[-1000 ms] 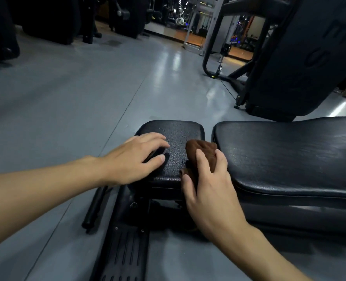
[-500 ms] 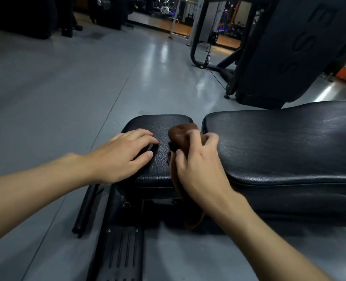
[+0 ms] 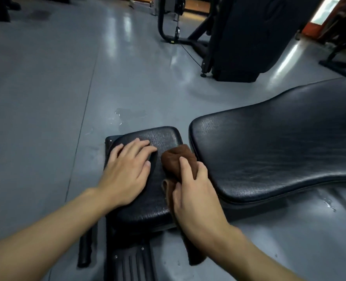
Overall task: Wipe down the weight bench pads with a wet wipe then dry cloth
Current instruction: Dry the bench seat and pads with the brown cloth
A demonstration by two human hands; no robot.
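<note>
A small black seat pad [image 3: 164, 138] of the weight bench lies in front of me. The long black back pad [image 3: 269, 155] stretches off to the right. My left hand [image 3: 127, 171] rests flat on the small pad's left side with fingers straight. My right hand [image 3: 194, 191] grips a bunched brown cloth [image 3: 176, 159] and presses it on the right edge of the small pad, by the gap between the two pads. Part of the cloth hangs down under my right hand.
The bench's black frame and ribbed foot plate [image 3: 131, 262] sit below the pad, with a black bar [image 3: 86, 250] to the left. Wet patches [image 3: 127, 114] shine on the grey floor. A large black gym machine [image 3: 249, 37] stands behind the bench.
My head has tilted down and risen, so the pads are seen more from above. The right hand with the cloth has stayed at the small pad's right edge. The left hand keeps its place.
</note>
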